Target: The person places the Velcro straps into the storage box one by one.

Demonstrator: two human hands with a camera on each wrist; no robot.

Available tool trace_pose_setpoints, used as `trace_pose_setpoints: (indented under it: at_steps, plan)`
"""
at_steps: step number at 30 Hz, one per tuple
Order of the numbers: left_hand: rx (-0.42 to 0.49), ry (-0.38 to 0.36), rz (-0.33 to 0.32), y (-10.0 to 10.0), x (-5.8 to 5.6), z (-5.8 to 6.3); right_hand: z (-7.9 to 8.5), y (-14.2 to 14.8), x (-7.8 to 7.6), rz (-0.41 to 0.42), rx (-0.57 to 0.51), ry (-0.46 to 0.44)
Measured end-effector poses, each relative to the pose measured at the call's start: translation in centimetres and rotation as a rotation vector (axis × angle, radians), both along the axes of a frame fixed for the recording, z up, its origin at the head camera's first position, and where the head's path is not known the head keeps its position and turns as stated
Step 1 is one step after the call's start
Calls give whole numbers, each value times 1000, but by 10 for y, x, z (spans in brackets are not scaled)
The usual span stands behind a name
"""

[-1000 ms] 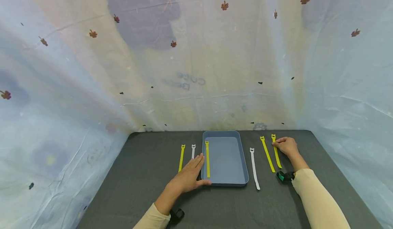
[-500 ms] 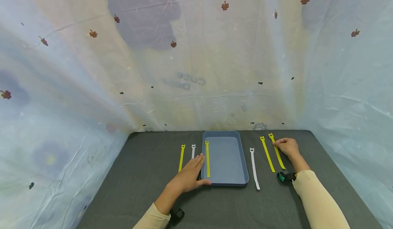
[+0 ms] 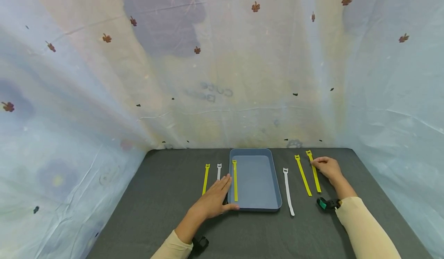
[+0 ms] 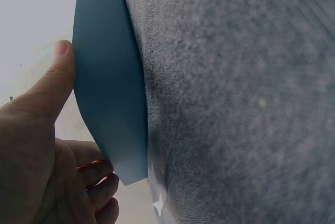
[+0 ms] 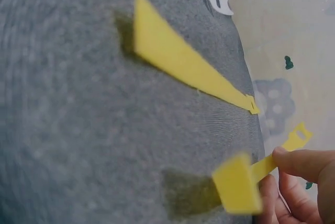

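Observation:
My right hand (image 3: 327,168) pinches a yellow cable strap (image 5: 264,167) between thumb and fingers, near its slotted head. In the right wrist view the strap's tail hangs above the cloth, casting a shadow. Left of it lies another yellow cable strap (image 3: 303,176), then a white cable strap (image 3: 288,191). My left hand (image 3: 213,199) rests against the left side and near corner of the blue-grey tray (image 3: 256,182), thumb on the near rim. One yellow strap (image 3: 235,180) lies lengthwise inside the tray along its left side.
Left of the tray lie a yellow strap (image 3: 206,179) and a white strap (image 3: 219,171), the white one partly hidden by my left hand. A dark grey cloth (image 3: 256,236) covers the table. A patterned plastic curtain (image 3: 222,74) hangs behind and on both sides.
The yellow strap in my right hand has tilted and shifted slightly. My right hand has drifted a little to the right with it. My left hand stays on the tray.

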State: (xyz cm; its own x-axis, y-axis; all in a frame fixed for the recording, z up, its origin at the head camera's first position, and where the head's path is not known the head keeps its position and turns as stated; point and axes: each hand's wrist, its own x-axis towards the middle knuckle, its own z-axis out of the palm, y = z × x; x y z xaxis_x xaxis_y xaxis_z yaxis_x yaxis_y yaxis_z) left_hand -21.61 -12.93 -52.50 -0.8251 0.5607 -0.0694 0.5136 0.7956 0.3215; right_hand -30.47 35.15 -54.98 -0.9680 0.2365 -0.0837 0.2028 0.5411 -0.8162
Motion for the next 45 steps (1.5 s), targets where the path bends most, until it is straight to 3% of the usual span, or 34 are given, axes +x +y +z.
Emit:
trace_pose_setpoints:
  at_steps: [15,24,32,45]
  plan:
    - [2,9,-5,-1,-1,-2,13,-6,2,5,-37,57]
    - [-6,17,-7,-1,-1,-2,28,-19,4,5,8,124]
    - [10,22,-12,-1,0,-2,48,-35,13,91,48,195]
    - [29,16,-12,-2,3,0,71,-70,20,189,-40,226]
